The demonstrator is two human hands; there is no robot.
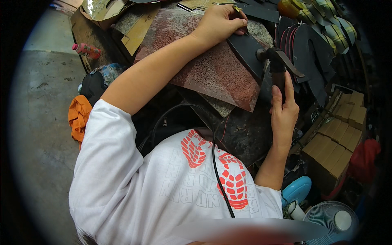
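My left hand (218, 23) is closed in a pinch around a slim punch-like tool (237, 8), mostly hidden by the fingers, with a brassy upper end and a dark lower end. It rests over the far end of a black sheet piece (244, 52), which lies on a worn reddish board (196, 61). In my right hand (284, 108) is a hammer (277, 65), gripped by its handle. The round striking face hangs near the right edge of the black piece, and the curved claw points right. Whether the face touches the sheet I cannot tell.
Stacked black cut pieces with pink edges (304, 49) lie right of the board, plaid material (337, 28) beyond them. Small brown boxes (335, 139) and a fan (332, 220) are at right. A pink bottle (86, 50) and orange cloth (79, 114) are at left. A black cable (213, 147) crosses my shirt.
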